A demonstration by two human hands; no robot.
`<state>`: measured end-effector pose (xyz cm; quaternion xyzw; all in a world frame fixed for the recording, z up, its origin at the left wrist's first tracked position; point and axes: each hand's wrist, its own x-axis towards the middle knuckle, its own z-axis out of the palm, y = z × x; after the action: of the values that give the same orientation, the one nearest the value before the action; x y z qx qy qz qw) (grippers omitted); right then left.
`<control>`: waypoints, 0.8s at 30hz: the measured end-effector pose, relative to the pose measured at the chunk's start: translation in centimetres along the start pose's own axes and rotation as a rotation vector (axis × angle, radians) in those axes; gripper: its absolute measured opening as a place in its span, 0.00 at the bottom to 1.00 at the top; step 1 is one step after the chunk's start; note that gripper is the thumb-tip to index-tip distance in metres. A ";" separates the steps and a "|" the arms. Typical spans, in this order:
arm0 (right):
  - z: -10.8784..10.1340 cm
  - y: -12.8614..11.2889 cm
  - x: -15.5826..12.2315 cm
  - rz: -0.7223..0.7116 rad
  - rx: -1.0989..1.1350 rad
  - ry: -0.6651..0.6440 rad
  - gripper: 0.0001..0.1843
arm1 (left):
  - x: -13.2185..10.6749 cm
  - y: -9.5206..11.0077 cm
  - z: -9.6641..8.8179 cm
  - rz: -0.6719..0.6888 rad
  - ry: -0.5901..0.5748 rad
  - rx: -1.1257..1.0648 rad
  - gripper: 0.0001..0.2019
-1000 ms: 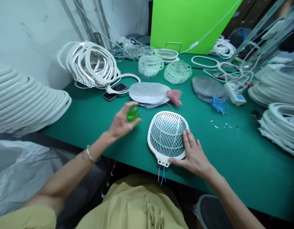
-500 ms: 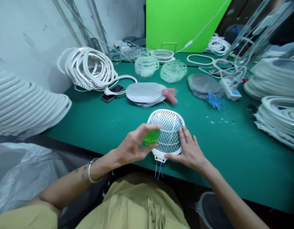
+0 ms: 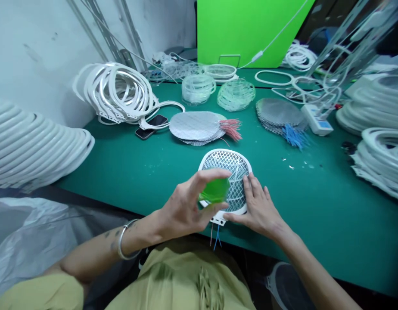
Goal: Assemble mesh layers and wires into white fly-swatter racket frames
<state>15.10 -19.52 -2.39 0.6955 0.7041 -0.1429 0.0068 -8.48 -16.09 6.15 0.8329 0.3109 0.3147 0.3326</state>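
Left hand [image 3: 188, 206] and green object [image 3: 215, 190] have moved — over the racket [image 3: 237, 193].

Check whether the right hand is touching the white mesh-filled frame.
Touching. The head view shows the right hand with its fingers overlapping the right rim of the mesh-filled frame, no gap visible between them.

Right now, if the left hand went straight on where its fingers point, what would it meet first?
Probably the right hand, resting on the frame. The left hand, with a green piece, shows over the mesh, but its height is unclear; it might pass above.
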 end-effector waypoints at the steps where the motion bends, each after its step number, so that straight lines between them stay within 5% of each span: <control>1: -0.1 -0.1 0.0 0.003 0.006 -0.006 0.67 | -0.3 0.0 0.3 0.012 -0.037 0.003 0.26; 4: 0.0 -0.1 0.0 0.007 0.018 -0.003 0.67 | -1.1 -0.5 0.5 -0.072 -0.214 0.027 0.23; 6: 0.2 0.0 0.1 0.000 0.019 0.007 0.68 | -1.2 -0.8 0.2 -0.146 -0.212 -0.009 0.23; 11: 0.5 0.3 0.1 -0.021 0.023 0.036 0.71 | -1.2 -0.2 0.0 -0.031 0.188 -0.083 0.30; 13: 0.5 0.3 0.1 -0.017 0.023 0.033 0.70 | -1.9 -0.2 0.7 0.070 0.062 -0.047 0.29; 16: 0.6 0.3 0.0 -0.019 0.028 0.040 0.68 | -2.7 -0.7 1.1 -0.054 -0.163 -0.039 0.25; 19: 0.8 0.4 0.0 -0.040 0.036 0.068 0.68 | -2.6 -1.5 0.4 -0.227 0.065 -0.076 0.27; 21: 0.8 0.5 0.0 -0.041 0.028 0.078 0.69 | -2.1 -2.1 -0.3 -0.198 0.235 -0.037 0.29; 24: 0.7 0.4 -0.1 -0.031 0.012 0.061 0.70 | -1.4 -2.9 -0.7 -0.094 0.114 0.080 0.26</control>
<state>15.34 -19.72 -3.10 0.6884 0.7140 -0.1261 -0.0212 -10.79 -15.17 3.94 0.8107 0.3803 0.3328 0.2955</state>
